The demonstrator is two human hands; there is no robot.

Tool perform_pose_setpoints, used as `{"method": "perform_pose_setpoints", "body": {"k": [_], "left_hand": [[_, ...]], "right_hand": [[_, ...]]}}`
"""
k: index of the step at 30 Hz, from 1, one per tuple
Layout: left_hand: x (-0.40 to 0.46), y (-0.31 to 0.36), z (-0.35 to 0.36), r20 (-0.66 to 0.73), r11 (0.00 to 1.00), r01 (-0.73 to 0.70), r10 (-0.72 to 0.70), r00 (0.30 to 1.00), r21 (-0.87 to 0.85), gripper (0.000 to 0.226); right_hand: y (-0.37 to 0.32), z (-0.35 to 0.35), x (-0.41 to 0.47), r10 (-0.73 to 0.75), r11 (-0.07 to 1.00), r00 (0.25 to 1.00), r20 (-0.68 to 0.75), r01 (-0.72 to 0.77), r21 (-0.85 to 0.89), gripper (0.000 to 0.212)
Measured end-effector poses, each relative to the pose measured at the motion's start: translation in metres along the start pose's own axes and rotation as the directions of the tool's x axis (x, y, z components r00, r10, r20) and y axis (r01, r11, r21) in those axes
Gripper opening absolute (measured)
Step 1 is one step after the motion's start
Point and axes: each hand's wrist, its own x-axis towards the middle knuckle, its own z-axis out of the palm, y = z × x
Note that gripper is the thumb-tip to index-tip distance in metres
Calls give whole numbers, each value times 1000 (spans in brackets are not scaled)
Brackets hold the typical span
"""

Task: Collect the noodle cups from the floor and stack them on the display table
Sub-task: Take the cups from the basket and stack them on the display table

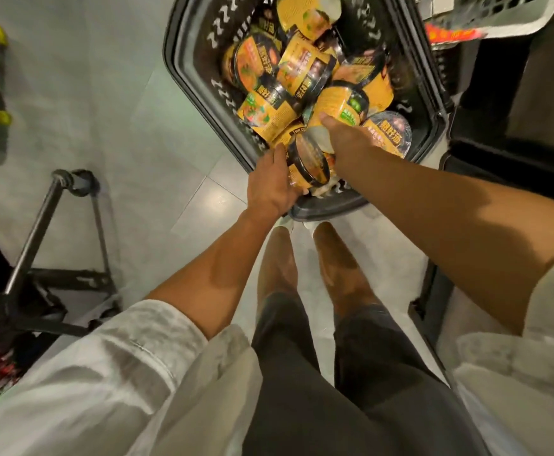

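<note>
While hands [305, 162] reach in, noodle cups [305, 74] fill the black basket [183, 60].

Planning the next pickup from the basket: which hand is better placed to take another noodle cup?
Right. The right hand already rests on a cup lying on its side, while the left hand holds a tilted cup.

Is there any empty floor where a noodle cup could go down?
Yes: bare floor lies left of the black basket, above the trolley frame. A narrower strip sits beside the left hand. The basket is crowded with noodle cups.
</note>
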Motion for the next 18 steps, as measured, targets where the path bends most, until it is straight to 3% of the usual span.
{"method": "perform_pose_setpoints", "body": {"k": [3, 5, 7, 9, 11, 15, 18], "left_hand": [[3, -2, -6, 21, 997, 29, -27, 999, -74, 91], [0, -5, -14, 50, 984, 29, -20, 999, -178, 90], [-10, -10, -23, 47, 931, 49, -35, 998, -363, 74], [-26, -13, -35, 60, 810, 122, -107, 992, -574, 50], [-43, -14, -52, 136, 647, 215, -170, 976, -731, 44], [-85, -8, -96, 197, 342, 248, -178, 964, -906, 60], [-123, 7, -137, 191, 242, 211, -104, 976, -947, 54]], "right_hand": [[10, 1, -4, 50, 983, 999, -22, -45, 180, 105], [15, -5, -11, 25, 959, 1000, 11, -27, 282, 87], [18, -16, -17, 15, 935, 999, 42, -29, 352, 81], [20, -31, -29, -21, 918, 994, 107, -23, 397, 81], [23, -49, -47, -92, 891, 974, 207, -12, 454, 72], [28, -89, -104, -246, 839, 913, 326, 32, 544, 54], [34, -116, -155, -342, 786, 879, 331, 74, 614, 39]]}}
